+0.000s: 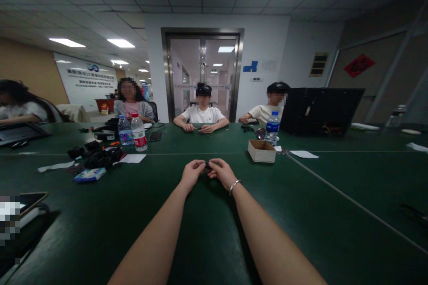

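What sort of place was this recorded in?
Probably a company office or its meeting area: people sit around a large green table, a wall sign carries a logo and lettering, and glass double doors stand behind.

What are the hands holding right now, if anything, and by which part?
A small dark object, exact shape and material unclear, pinched at its left side by the left hand and its right side by the right hand.
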A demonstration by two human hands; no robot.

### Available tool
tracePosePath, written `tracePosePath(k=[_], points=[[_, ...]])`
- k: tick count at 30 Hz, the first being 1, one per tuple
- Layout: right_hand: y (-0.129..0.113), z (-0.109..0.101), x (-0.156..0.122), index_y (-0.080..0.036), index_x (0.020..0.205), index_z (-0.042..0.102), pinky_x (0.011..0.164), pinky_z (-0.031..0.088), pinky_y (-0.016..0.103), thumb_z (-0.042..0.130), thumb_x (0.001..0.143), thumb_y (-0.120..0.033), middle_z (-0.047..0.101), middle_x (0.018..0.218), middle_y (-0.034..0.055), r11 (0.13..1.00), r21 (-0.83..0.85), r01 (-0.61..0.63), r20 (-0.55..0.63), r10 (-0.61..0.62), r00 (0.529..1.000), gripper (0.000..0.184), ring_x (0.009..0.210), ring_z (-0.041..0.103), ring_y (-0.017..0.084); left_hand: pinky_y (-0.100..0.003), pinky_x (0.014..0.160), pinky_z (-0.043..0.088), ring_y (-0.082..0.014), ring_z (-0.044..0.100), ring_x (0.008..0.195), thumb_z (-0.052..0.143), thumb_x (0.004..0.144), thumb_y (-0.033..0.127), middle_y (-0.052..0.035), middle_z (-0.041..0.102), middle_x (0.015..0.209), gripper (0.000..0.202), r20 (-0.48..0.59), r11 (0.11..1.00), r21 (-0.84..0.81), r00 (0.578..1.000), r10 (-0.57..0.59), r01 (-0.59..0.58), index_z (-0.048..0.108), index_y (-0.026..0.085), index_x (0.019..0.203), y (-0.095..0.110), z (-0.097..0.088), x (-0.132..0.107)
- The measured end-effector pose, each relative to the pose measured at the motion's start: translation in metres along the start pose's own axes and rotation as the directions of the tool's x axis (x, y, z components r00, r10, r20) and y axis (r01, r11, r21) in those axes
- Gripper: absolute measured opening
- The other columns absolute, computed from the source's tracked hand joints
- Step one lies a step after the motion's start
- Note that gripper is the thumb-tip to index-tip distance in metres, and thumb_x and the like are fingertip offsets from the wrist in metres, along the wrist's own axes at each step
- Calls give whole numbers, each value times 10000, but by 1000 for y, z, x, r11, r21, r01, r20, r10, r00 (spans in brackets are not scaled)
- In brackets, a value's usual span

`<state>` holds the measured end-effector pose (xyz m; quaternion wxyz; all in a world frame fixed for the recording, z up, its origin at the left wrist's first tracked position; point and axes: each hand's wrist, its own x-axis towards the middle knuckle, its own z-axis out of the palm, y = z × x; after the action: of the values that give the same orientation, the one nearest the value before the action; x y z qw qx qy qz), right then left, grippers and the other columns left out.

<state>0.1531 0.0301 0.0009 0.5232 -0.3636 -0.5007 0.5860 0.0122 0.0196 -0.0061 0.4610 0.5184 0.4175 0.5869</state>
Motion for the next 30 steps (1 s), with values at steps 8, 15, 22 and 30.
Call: tracePosePath(k=[8,15,22,30], points=[[-1,-2,0,-126,878,546,425,489,169,645,759,-193,611,586,21,1000,22,-4,11,3,1000,169,476,603,115,-252,688,448,-137,560,742,698,635,318,-86,620,856,325,6,1000,-17,1000,-2,2,646,134,898,3,0,-2],[-2,0,0,-121,876,528,427,479,160,601,798,-185,615,571,28,1000,29,-9,12,8,1000,124,466,594,105,-251,686,456,-170,573,832,668,660,231,-104,604,964,329,-15,997,48,998,54,-54,616,152,975,5,0,-4],[-1,-1,0,-119,879,527,428,475,159,611,792,-211,613,565,27,999,35,-3,15,3,1000,152,465,594,107,-249,689,457,-171,572,843,691,646,272,-103,598,961,343,-25,997,30,998,65,-64,603,144,951,4,1,-4],[1,-3,0,-124,912,549,436,483,166,626,774,-205,608,582,16,999,30,18,26,-19,999,178,475,596,104,-231,626,437,-115,539,664,696,616,399,-48,586,762,360,-41,1000,-13,999,-16,15,602,128,835,8,4,-4]])
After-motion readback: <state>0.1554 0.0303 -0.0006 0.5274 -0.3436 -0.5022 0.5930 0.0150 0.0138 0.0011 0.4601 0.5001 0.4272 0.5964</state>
